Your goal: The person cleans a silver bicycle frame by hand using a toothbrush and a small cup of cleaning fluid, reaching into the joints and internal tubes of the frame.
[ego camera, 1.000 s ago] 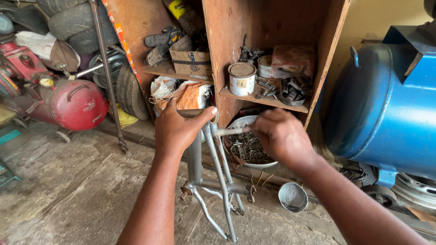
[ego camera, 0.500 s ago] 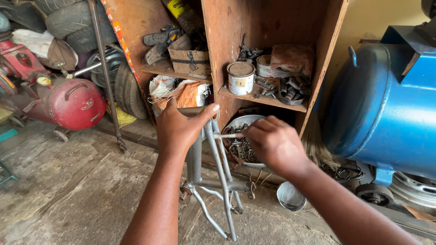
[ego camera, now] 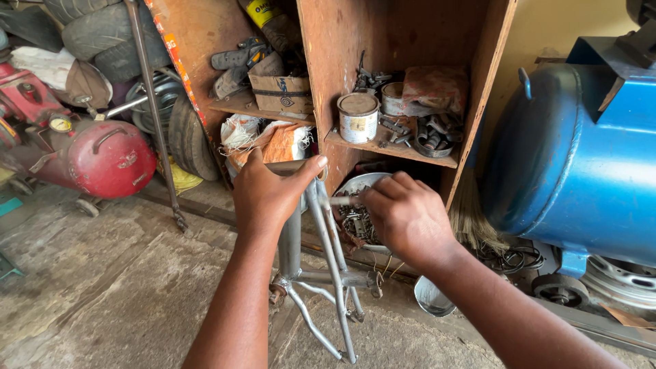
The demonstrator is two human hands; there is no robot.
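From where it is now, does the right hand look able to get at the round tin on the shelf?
Probably yes. The right hand holds a small metal part beside the grey bicycle frame, just below the shelf. The round tin stands at the shelf's open front edge with nothing between, though the hand is occupied.

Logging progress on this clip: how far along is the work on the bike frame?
Mid-way, as far as shows. Done: the bare grey frame stands upright on the floor. In hand: the left hand grips its top tube while the right hand holds a thin rod against it. Left: whether the rod is seated cannot be told.
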